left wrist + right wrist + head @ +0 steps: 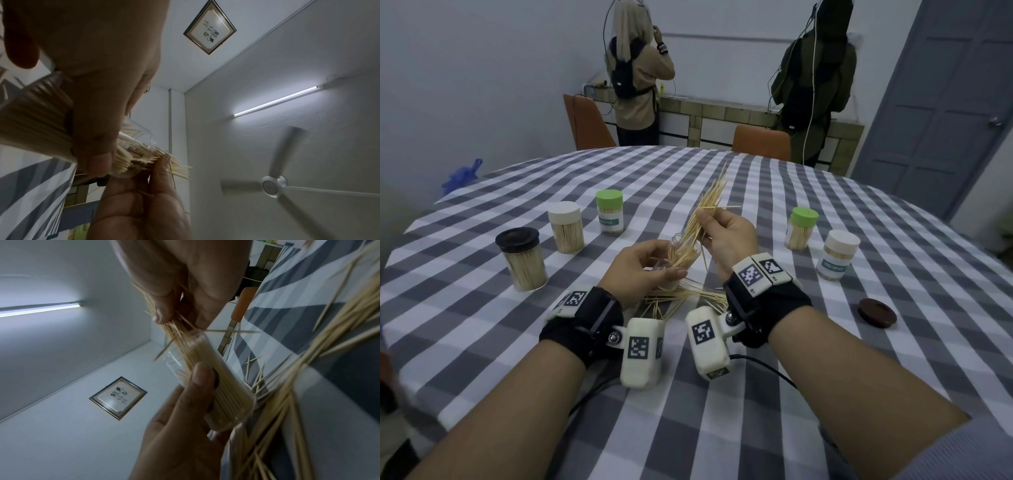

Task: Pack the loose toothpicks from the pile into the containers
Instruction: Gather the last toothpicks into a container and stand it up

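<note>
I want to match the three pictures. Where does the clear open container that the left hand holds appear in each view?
Head: clear container, centre, tilted, between both hands.
Left wrist: clear container, left side, under the thumb.
Right wrist: clear container, centre right, mouth toward the top.
Shared landmark: bundle of toothpicks entering its mouth; checked tablecloth.

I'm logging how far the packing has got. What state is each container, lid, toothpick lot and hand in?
Clear container: open, tilted, partly filled, held by left hand.
Toothpick bundle: pinched by right hand, lower ends in the container.
Loose pile: on the tablecloth.
Dark lid: off, lying flat.
Five other jars, e.g.: capped, upright, filled.
</note>
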